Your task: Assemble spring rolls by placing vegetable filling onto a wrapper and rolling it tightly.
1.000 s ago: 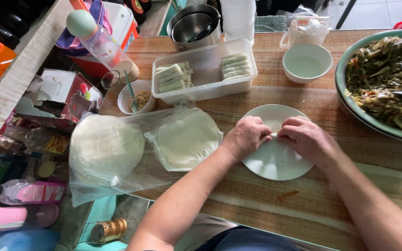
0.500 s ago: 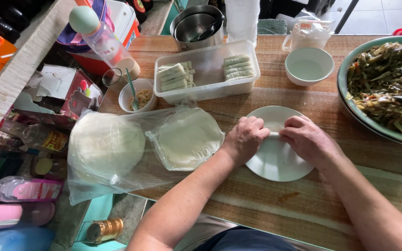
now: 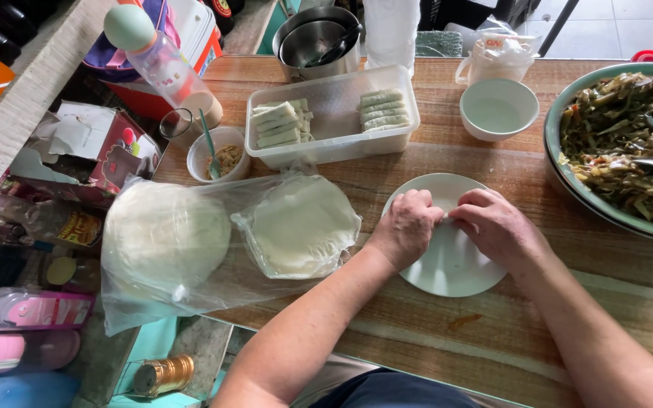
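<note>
On the round white plate (image 3: 451, 264) my left hand (image 3: 408, 227) and right hand (image 3: 496, 225) curl knuckle to knuckle over a pale thin wrapper roll (image 3: 445, 220), fingers pinching it; its long axis runs left-right beneath both hands, equally near each.

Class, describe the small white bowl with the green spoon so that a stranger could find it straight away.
Start at the clear plastic tub of pale rolls at the far side of the wooden table. Just left of it sits the small white bowl. Unlike the larger white bowl right of the tub, it holds a green spoon.
</note>
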